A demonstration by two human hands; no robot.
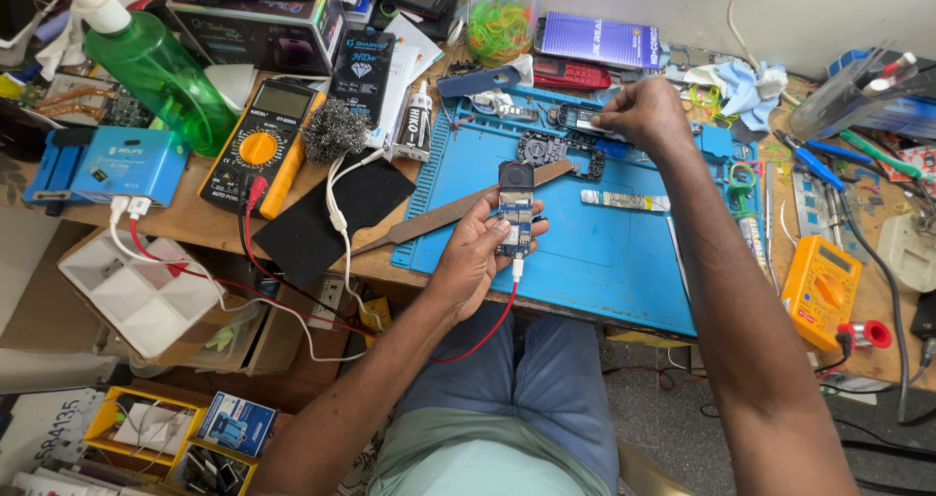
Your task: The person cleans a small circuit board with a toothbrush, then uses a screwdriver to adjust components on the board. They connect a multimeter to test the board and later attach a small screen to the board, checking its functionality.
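My left hand holds a small opened phone circuit board upright over the blue work mat. A white plug with a red wire hangs from the board's lower end. My right hand reaches to the far side of the mat, its fingers pinched on a small dark phone part. A black phone frame lies just left of that hand.
A yellow multimeter, steel wool ball and green spray bottle stand at the left. A second orange meter sits right. A metal blade, a jar of rubber bands and blue pliers lie around.
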